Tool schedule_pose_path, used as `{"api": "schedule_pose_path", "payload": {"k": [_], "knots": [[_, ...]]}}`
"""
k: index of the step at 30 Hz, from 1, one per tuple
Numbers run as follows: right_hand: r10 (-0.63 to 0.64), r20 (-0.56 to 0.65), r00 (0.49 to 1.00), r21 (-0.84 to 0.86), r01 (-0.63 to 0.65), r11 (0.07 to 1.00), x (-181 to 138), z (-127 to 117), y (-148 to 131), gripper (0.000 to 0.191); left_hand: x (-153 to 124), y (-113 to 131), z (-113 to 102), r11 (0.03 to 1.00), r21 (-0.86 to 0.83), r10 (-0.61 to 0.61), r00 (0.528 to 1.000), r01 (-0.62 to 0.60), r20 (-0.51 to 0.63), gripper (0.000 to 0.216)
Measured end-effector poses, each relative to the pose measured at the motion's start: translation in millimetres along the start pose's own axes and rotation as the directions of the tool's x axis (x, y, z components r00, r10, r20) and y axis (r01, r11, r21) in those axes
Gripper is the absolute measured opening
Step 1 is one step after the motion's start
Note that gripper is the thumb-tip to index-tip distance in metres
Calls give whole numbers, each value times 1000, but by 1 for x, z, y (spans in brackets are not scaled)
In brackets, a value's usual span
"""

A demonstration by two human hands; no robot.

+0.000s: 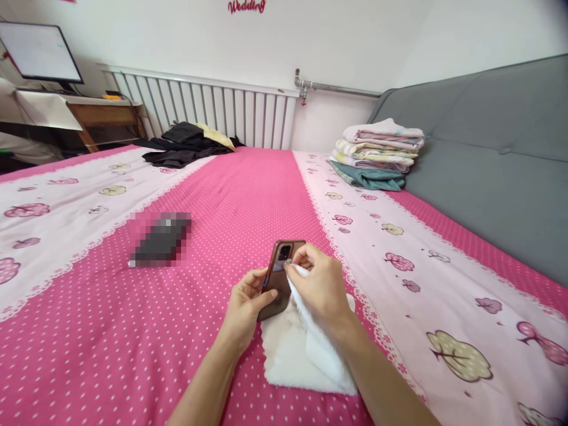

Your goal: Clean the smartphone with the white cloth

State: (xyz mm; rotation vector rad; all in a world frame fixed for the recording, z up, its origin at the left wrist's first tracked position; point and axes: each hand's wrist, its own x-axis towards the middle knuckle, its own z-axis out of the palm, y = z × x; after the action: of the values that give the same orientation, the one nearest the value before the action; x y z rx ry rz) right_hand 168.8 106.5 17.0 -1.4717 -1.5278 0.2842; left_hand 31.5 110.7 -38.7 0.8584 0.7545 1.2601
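Observation:
My left hand [247, 305] grips a smartphone [277, 296] in a brown case, thumb across its back and fingers behind its left edge. The phone is tilted, its back with the camera block facing me. My right hand [320, 285] pinches a corner of a white fluffy cloth [293, 358] against the phone's back, just beside the camera block. The rest of the cloth hangs down below the phone and spreads over the pink bed cover. The right hand hides part of the phone's right side.
A blurred dark object [162, 239] lies on the bed cover [213, 343] to the left. Dark clothes [186, 145] lie at the far edge, by a white radiator [213, 106]. Folded bedding [377, 151] is stacked against the grey headboard [497, 130]. A monitor [39, 53] stands on a desk.

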Motion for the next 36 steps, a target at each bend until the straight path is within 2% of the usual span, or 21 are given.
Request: {"api": "schedule_pose_path", "payload": {"k": [4, 9, 15, 18, 23, 30, 36], "knots": [[-14, -7, 1000, 46, 15, 999, 2, -4, 1, 5, -1, 1, 1, 1000, 0, -5, 1000, 5, 6, 35], [20, -104, 994, 148, -4, 989, 4, -11, 4, 6, -1, 1, 1, 1000, 24, -6, 999, 5, 34, 35], [-21, -257, 966, 26, 29, 999, 11, -18, 12, 15, 1, -2, -2, 999, 1, 33, 999, -33, 28, 36], [-60, -275, 960, 8, 65, 998, 13, -18, 14, 16, 1, -3, -3, 999, -12, 30, 999, -30, 25, 36], [-151, -242, 958, 16, 160, 987, 14, -15, 14, 16, 3, -3, -3, 1000, -12, 29, 999, -28, 32, 36], [-157, -179, 971, 58, 170, 984, 13, -5, 18, 15, 5, -2, -5, 1000, -20, 18, 999, -18, 31, 38], [-126, 39, 991, -3, 126, 992, 10, 3, 21, 22, 6, 0, -6, 999, -42, 17, 1000, -17, -1, 41]]}}
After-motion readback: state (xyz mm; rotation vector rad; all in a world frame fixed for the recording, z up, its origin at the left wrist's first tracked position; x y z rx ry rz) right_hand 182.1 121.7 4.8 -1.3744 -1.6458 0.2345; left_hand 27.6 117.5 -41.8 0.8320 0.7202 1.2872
